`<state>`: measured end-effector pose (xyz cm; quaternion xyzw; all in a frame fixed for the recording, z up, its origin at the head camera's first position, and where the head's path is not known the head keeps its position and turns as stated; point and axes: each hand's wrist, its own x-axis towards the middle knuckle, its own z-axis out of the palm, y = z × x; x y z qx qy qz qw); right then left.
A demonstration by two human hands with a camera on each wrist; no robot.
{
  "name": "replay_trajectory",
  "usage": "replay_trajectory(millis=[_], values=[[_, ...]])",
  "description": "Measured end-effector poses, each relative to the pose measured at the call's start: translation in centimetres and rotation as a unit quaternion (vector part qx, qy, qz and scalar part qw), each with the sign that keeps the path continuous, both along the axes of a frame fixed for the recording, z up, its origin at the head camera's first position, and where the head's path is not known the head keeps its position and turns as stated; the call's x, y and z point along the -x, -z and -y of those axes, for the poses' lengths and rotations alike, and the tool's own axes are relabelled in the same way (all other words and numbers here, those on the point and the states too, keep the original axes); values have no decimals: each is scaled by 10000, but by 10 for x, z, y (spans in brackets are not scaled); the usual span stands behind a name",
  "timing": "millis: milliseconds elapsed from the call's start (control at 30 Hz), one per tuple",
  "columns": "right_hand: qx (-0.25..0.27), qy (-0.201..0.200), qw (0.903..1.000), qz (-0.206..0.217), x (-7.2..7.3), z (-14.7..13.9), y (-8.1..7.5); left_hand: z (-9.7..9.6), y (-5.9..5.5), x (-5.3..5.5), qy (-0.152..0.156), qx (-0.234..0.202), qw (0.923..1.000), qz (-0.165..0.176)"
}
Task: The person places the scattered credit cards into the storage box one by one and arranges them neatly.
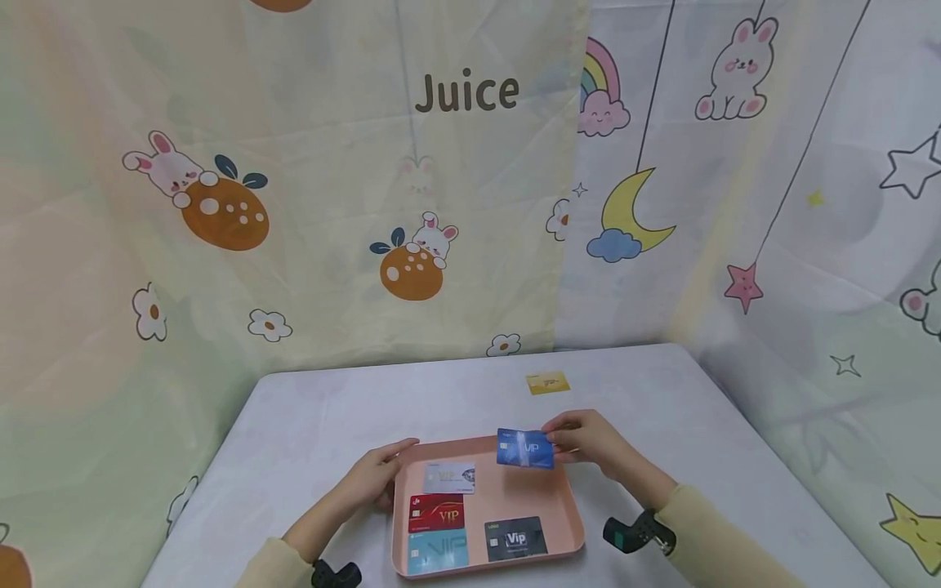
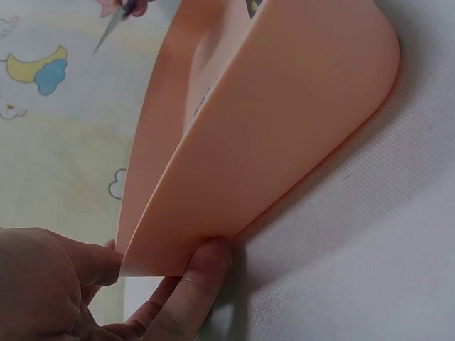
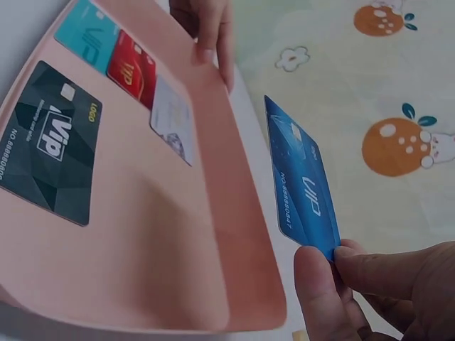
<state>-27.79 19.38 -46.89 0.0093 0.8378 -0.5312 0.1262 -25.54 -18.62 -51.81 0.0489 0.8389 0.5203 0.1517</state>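
A blue VIP card (image 1: 525, 449) is pinched at one edge between the thumb and fingers of my right hand (image 1: 588, 441). It is held above the far right part of a pink tray (image 1: 515, 498), clear of its floor. My left hand (image 1: 371, 478) grips the tray's far left corner, as the left wrist view shows with fingers at the wall (image 2: 284, 128). Inside the tray lie a silver-white card (image 1: 450, 478), a red VIP card (image 1: 437, 513), a light-blue VIP card (image 1: 438, 551) and a dark Vip card (image 1: 515, 539).
A yellow card (image 1: 547, 382) lies on the white table (image 1: 367, 400) beyond the tray. Printed curtains (image 1: 331, 245) hang behind the table and at its sides. A dark wrist device (image 1: 638, 532) sits on the right forearm, and another (image 1: 336, 573) on the left.
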Motion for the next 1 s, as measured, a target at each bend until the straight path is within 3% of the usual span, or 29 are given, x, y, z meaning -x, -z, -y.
replay_trajectory(millis=[233,400,767,1000], values=[[-195,35,9998,20,-6,14,4,-1,0,-1,15,-48,9999,93],[-452,12,9985,-295,-11,22,8,-1,0,1,49,-22,9999,130],[-1054,-514,9885,-952,-21,43,22,-2,0,-1,-102,104,9999,47],[-1247,-901,9825,-1046,-23,49,28,-2,0,-1,-53,36,10000,54]])
